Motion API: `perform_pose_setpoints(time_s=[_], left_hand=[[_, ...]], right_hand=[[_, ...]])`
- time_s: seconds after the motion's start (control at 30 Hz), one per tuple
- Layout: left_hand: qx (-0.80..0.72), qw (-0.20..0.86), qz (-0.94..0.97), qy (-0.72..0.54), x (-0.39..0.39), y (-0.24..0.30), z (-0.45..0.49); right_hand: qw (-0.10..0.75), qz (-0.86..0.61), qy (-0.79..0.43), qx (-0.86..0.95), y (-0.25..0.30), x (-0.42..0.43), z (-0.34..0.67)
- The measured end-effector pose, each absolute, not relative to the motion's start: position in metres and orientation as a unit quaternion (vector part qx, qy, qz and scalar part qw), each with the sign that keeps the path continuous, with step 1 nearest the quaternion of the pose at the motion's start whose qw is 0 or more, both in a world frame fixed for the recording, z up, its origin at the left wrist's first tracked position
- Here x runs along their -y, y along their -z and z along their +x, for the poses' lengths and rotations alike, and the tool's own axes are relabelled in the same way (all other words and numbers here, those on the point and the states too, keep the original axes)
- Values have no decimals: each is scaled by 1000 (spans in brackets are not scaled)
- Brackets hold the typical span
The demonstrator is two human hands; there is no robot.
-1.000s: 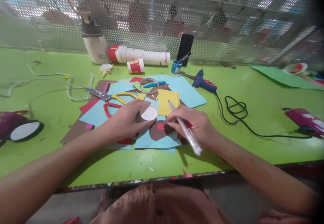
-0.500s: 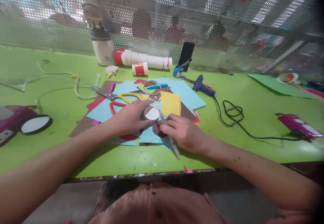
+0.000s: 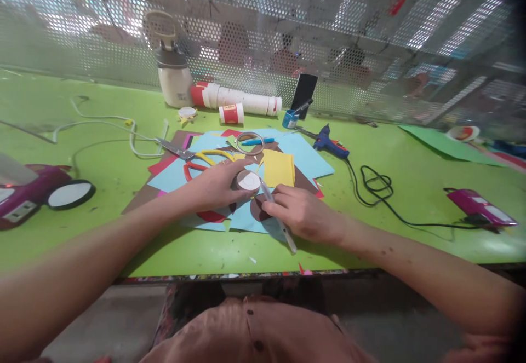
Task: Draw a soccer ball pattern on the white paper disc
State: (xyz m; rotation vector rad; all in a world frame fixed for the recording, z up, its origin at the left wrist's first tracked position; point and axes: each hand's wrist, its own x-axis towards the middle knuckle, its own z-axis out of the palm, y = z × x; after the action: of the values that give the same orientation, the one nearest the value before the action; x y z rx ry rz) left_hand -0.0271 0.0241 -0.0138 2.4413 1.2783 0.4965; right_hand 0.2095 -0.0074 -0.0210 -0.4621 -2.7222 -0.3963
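A small round piece point(image 3: 249, 180) with a white top and darker rim is gripped at its left side by the thumb and fingers of my left hand point(image 3: 213, 188). My right hand point(image 3: 306, 212) is closed around a slim whitish pen point(image 3: 291, 241), whose upper end reaches the edge of the round piece. Under my right fingertips lies a dark brown paper circle point(image 3: 258, 207). Beyond my left hand rest scissors point(image 3: 176, 150) with yellow and red handles. A yellow paper stack point(image 3: 279, 168), a silvery ring point(image 3: 235, 143) and a blue marker point(image 3: 258, 141) lie just behind.
Light blue paper point(image 3: 306, 152) and other coloured sheets overlap beneath my hands. A corded blue glue gun point(image 3: 327, 144) lies right. At the back are stacked paper cups point(image 3: 246, 102), a spray bottle point(image 3: 175, 84), a phone point(image 3: 304, 92) and a paint jar point(image 3: 290, 119). Purple devices point(image 3: 476, 205) flank the table.
The whole view has shifted slightly. Both hands keep nearly the same hold on the round piece and the pen.
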Motion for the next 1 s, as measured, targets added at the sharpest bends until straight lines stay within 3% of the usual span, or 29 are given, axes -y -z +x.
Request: perform_pose_setpoints(time_s=[0.33, 0.57, 1.0], left_hand=[[-447, 178, 859, -175, -24, 13, -27], [-459, 179, 852, -177, -27, 16, -28], [-461, 158, 855, -180, -28, 15, -27]], right_hand=[[244, -193, 146, 939, 11, 12, 239], [206, -206, 135, 947, 1, 58, 299], [281, -331, 72, 898, 16, 64, 303]])
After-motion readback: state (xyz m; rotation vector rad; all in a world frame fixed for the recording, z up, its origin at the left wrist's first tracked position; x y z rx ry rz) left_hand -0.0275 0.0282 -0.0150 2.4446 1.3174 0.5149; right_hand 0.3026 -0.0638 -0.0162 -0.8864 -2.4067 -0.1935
